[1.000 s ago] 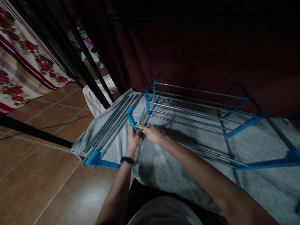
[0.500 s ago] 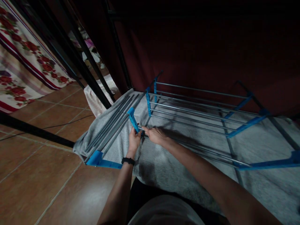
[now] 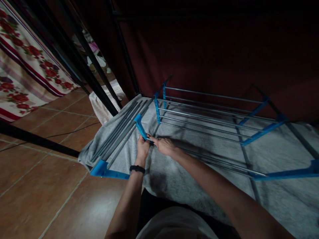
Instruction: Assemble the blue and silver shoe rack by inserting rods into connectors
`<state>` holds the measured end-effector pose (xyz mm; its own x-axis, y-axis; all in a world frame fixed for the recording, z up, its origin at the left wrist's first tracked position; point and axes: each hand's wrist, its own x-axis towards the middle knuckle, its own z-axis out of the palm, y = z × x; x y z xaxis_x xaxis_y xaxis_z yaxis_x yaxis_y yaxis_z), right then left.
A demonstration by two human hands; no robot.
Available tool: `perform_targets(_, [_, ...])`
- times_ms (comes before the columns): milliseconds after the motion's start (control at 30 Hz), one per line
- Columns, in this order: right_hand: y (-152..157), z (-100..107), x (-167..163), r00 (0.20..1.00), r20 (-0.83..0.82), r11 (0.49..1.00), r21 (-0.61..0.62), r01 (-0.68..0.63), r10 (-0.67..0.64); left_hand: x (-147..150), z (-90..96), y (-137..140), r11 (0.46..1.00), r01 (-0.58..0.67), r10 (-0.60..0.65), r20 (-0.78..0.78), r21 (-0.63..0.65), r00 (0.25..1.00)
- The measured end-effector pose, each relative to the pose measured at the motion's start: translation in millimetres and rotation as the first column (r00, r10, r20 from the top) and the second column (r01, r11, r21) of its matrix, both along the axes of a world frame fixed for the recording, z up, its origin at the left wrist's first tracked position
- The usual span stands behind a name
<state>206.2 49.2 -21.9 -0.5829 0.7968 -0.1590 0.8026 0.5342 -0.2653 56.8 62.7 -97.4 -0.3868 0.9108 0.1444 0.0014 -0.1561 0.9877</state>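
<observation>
A partly assembled rack of grey metal rods with blue plastic brackets lies on a grey blanket. My left hand, a black band at its wrist, is closed around the lower end of a tilted blue bracket. Close beside it on the right, my right hand pinches the end of a metal rod against that bracket. The fingers partly hide the joint, so I cannot tell whether the rod sits in its hole. At the right, the near rods meet another blue bracket.
Several loose grey rods lie on the blanket at left, above a blue corner piece. Black metal posts rise at left. Behind hangs a dark red cloth. A floral curtain and tiled floor are farther left.
My right hand has shifted slightly left, closer to the bracket and my left hand. The bracket has moved a touch left and remains in my left hand.
</observation>
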Motion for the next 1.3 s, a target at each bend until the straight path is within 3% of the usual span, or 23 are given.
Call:
perform_targets(367, [-2, -6, -2, 0.999, 0.050, 0.997, 0.076, -0.017, 0.013, -1, -5.3, 1, 1.000, -0.014, 0.014, -0.013, 0.027, 1.000])
perform_targets(1033, [-4, -6, 0, 0.999, 0.047, 0.995, 0.097, -0.013, 0.009, 3, 1.6, -2, 0.999, 0.048, -0.047, 0.170, 0.002, 0.984])
perform_targets(1300, [7, -8, 1, 0.999, -0.038, 0.998, -0.057, 0.011, -0.013, -1, -6.6, 4, 0.998, 0.061, -0.056, 0.258, -0.009, 0.964])
